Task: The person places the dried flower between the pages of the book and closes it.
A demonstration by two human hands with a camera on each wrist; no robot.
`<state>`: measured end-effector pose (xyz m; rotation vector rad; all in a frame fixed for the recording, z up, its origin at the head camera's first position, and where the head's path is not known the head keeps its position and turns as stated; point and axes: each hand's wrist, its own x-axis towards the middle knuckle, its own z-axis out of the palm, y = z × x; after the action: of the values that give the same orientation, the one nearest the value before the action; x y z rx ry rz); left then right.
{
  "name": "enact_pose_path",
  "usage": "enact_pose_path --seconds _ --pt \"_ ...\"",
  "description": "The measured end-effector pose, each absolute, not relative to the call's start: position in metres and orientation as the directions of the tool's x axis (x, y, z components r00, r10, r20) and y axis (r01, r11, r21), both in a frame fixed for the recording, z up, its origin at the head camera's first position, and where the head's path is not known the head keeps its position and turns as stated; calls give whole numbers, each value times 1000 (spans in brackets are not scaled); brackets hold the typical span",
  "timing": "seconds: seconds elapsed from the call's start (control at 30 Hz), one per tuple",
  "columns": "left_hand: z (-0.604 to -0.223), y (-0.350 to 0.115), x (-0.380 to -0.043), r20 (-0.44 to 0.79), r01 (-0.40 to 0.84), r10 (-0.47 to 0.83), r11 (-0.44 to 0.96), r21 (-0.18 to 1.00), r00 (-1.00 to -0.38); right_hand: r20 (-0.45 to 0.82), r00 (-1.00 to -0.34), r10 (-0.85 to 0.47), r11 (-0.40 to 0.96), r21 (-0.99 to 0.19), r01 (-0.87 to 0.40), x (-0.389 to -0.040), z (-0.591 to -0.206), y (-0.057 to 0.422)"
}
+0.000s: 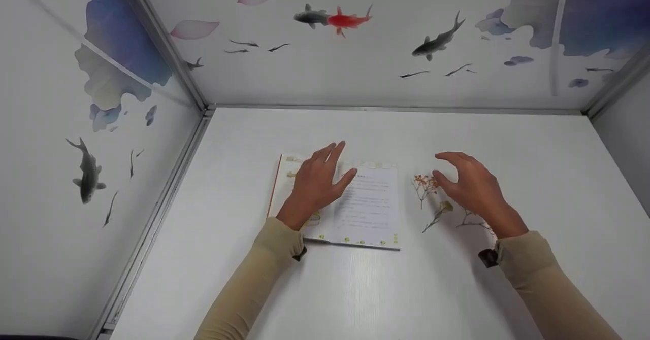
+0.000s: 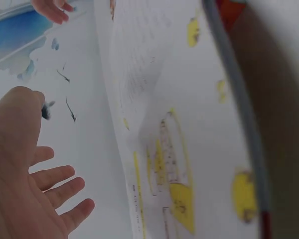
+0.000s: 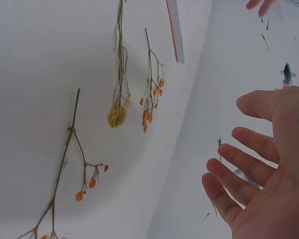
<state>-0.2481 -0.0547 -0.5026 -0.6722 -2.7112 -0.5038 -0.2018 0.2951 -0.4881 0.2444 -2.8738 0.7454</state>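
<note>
An open book (image 1: pixel 368 203) with printed text and small yellow drawings lies on the white table. Above its left page hovers my left hand (image 1: pixel 317 177), fingers extended and thumb spread, holding nothing. My right hand (image 1: pixel 472 182) is raised over the table to the right of the book, fingers relaxed and nothing in them. Near that hand lie a sprig with orange berries (image 1: pixel 425 182), a sprig with a yellow flower head (image 3: pixel 117 113), and a larger branched sprig with orange berries (image 3: pixel 60 174). In the head view, the right hand and wrist partly cover the larger sprig.
White panels printed with fish and blue lotus shapes stand at the back (image 1: pixel 365 76) and on the left (image 1: pixel 56 177). A metal rail (image 1: pixel 396 109) runs along the table's far edge. Dark bands sit at both wrists.
</note>
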Motion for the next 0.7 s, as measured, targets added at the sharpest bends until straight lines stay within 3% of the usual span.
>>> enact_pose_path --seconds 0.23,0.7 --pt "-518 -65 -236 253 445 376 835 325 -891 141 -986 -94 862 -484 -151 -196 -505 294" --pt "-540 -76 -229 63 410 424 812 415 -903 38 -994 -103 874 -474 -109 -198 -520 296"
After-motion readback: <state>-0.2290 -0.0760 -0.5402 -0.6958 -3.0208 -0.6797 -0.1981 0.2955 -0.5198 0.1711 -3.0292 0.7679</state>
